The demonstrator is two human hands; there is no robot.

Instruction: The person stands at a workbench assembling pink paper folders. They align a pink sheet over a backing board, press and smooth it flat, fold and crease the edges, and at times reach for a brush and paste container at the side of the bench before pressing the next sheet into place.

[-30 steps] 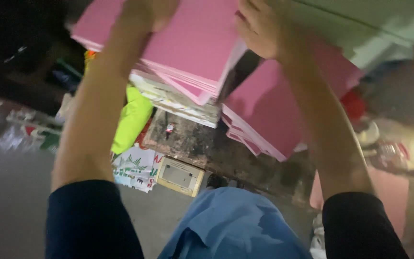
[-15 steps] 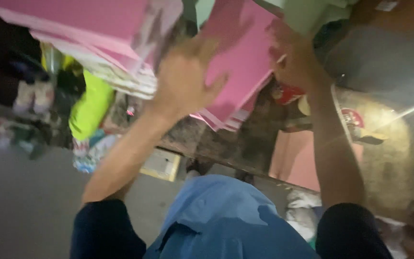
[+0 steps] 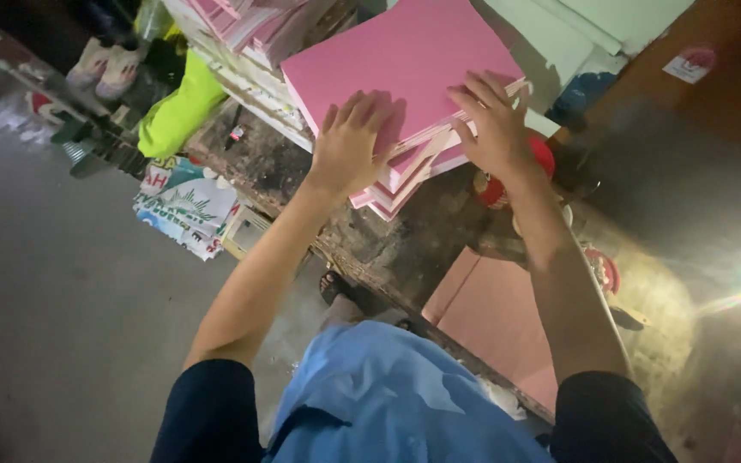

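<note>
Pink sheet stack [image 3: 405,60] sat on worn, dark workbench [image 3: 405,249], near its front edge, tilted diagonally in view. Top sheet flat and clean; lower sheets fanned out unevenly at near corner, edges stepped and a bit splayed.

L hand [image 3: 349,146] lay palm-down on top of stack at near-left part, fingers spread fairly wide and pressed flat on the top sheet, not gripping anything. R hand [image 3: 495,120] was at stack's right edge, fingers curled over the edge, tips on top sheet; thumb side hidden, so can't tell if it pinched the sheets or just pushed against them. Both forearms bare, dark sleeves at upper arms, blue garment [image 3: 388,403] at bottom centre.

Around it: 2nd pile of pink and whitish sheets [image 3: 250,34] behind-left of the main stack, just beside it, touching or not unclear. Pale green/white boards [image 3: 585,26] behind-right, top of view. Red round object [image 3: 490,184] under R wrist, partly hidden, kind unclear. Neon yellow-green cloth [image 3: 177,111] hung off bench's left end. Printed papers [image 3: 186,206] on grey floor below the cloth, small framed flat item [image 3: 246,231] beside them. Pinkish board [image 3: 499,317] leaned under bench front, right of person's legs. Sandalled foot [image 3: 332,287] showed near bench base. Bright glare far right; that area too dark/blurred to read.
</note>
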